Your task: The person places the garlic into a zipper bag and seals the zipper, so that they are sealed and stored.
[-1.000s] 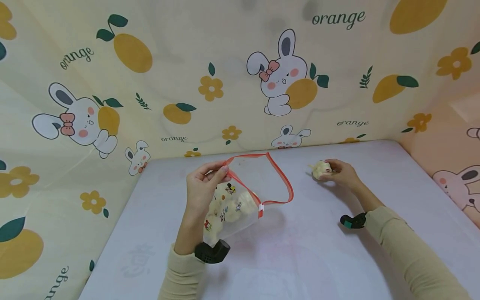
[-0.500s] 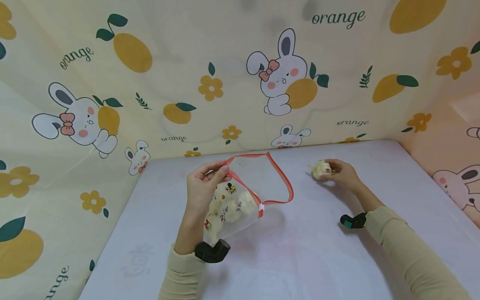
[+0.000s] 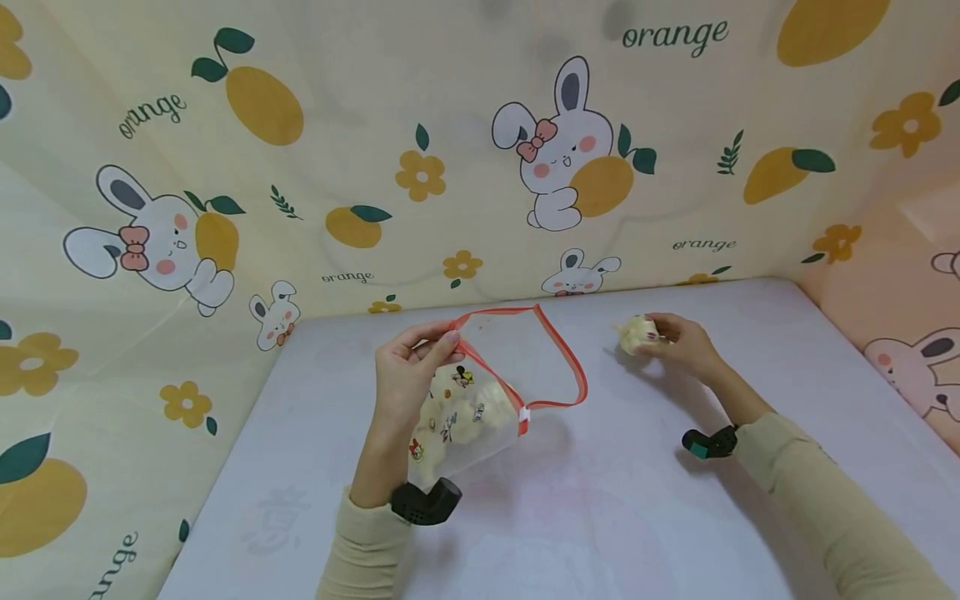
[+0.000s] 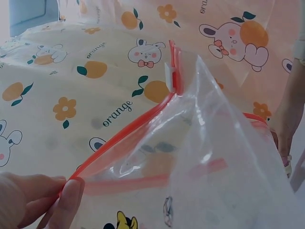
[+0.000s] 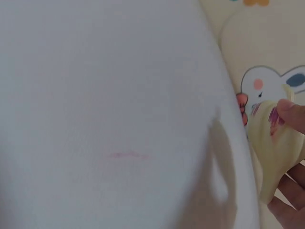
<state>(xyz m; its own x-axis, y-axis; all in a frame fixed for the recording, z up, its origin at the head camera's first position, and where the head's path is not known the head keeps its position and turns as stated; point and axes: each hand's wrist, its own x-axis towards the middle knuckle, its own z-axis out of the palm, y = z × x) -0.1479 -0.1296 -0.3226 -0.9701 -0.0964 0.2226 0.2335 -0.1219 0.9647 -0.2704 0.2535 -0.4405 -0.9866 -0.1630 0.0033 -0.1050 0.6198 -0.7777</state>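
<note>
The right hand (image 3: 686, 346) and cream lump (image 3: 636, 335) have shifted slightly left.

1. Behind, a cream wall (image 3: 375, 67) printed with rabbits (image 3: 564, 171), golden fruit (image 3: 264, 106), flowers (image 3: 187, 404) and the word "orange" (image 3: 675, 35) (in a curly script).
2. On the right, a pinker wall (image 3: 892, 287), also rabbit-printed.
3. A pale lilac-white tabletop (image 3: 600, 517), marked by a faint pink streak (image 5: 127, 155).
4. Soft light, whitest along the left edge.
5. A blue-grey panel (image 4: 35, 12), upper left in the left wrist view, otherwise unclear.
</note>
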